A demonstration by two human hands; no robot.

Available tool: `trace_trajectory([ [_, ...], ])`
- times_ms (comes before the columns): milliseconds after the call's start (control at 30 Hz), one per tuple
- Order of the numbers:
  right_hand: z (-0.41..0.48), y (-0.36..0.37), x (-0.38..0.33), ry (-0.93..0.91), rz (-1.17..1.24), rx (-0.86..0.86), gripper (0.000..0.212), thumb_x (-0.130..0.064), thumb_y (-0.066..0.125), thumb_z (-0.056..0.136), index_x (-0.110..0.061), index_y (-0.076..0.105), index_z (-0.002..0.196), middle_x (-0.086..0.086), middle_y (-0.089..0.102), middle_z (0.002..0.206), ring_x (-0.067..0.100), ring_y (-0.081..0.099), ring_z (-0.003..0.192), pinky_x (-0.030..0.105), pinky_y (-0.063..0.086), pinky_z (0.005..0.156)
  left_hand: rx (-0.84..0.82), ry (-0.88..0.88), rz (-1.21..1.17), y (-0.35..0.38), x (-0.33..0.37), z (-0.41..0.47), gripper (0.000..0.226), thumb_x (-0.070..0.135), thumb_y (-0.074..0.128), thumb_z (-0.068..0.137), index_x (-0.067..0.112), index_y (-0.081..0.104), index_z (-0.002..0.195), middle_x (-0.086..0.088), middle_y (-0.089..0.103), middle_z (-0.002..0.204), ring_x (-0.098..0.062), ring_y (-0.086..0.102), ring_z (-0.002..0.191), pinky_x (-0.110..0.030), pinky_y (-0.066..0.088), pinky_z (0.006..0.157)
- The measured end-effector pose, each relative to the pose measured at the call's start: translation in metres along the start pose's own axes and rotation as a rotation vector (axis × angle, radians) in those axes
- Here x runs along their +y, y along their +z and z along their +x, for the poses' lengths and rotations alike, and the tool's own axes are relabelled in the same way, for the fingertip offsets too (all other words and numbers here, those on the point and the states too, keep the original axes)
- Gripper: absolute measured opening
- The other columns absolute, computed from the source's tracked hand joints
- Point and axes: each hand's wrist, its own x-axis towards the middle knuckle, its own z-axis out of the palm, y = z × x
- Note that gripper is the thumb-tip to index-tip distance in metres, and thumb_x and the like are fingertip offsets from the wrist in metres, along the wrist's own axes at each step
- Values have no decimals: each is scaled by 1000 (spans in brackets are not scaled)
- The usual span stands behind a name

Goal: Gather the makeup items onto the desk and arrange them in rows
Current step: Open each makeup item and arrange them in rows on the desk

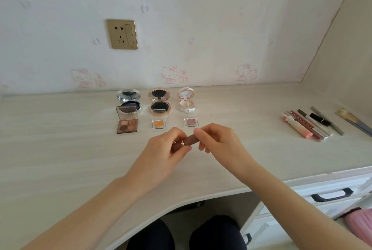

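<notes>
Over the middle of the desk (60, 149), my left hand (171, 147) and my right hand (217, 139) both grip a small brown lipstick tube (189, 140), one at each end. Behind them stand two rows. At the back are three open compacts: silver (128, 98), rose-gold (160, 101) and pink-white (186, 99). In front of those lie a brown four-pan eyeshadow palette (126, 122), an orange single shadow (158, 124) and a pink single shadow (190, 122).
A bunch of lip glosses, pencils and tubes (310, 124) lies at the right of the desk, with a brush (352, 121) beyond. A wall socket (122, 34) sits above. White drawers (332, 195) stand at lower right, my knees under the curved desk edge.
</notes>
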Motion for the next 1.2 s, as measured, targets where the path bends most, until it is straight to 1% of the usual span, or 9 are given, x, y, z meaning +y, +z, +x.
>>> trace_trajectory([
  [100,1,18,0,12,145,40,17,-27,61,89,-13,68,82,-8,64,65,0,51,53,20,41,59,25,6,24,2,-6,-4,16,24,64,89,23,55,102,12,61,81,-6,57,75,-20,44,66],
  [300,4,38,7,88,397,49,17,-22,63,88,-6,69,87,21,67,89,10,48,60,27,45,62,96,-11,88,13,-18,-6,13,23,58,92,18,57,104,7,60,91,-9,54,81,-23,42,70],
  [467,7,46,14,84,503,32,15,-22,63,89,-8,70,89,18,68,91,16,50,71,30,47,68,75,-43,72,21,-22,-9,11,27,51,96,19,53,104,7,59,98,-11,55,91,-25,43,76],
  [567,6,49,20,77,510,52,16,-23,62,90,-10,71,92,16,69,92,15,60,78,29,48,68,63,-35,97,23,-24,-9,27,40,38,96,20,53,106,5,59,102,-16,55,95,-34,45,82],
  [800,5,55,22,48,541,78,12,-19,64,89,-13,73,95,-1,73,98,9,63,83,24,49,71,109,-31,49,27,-21,-10,30,47,29,95,23,46,100,4,61,97,-19,57,86,-37,46,72],
  [900,3,60,24,-20,500,67,14,-18,60,92,-11,72,94,11,71,93,25,65,89,34,54,84,97,-18,67,26,-20,-11,21,41,30,99,24,43,100,5,63,98,-23,59,83,-40,47,69],
  [967,3,60,26,-33,547,60,19,-20,57,94,-6,70,92,18,69,91,32,65,92,39,53,90,84,6,97,24,-17,-11,21,46,27,97,27,37,95,7,61,86,-23,59,74,-38,44,62],
  [1067,3,57,26,-36,672,10,28,-21,55,93,4,68,91,16,69,86,24,66,88,33,51,86,77,30,155,21,-14,-10,32,53,23,93,25,38,96,9,53,68,-25,59,65,-37,39,54],
  [1200,1,55,25,-68,763,-19,29,-17,53,93,9,65,90,16,67,84,23,64,84,28,49,82,75,17,114,18,-15,-10,34,56,28,91,26,41,99,8,56,67,-26,59,64,-40,43,56],
])
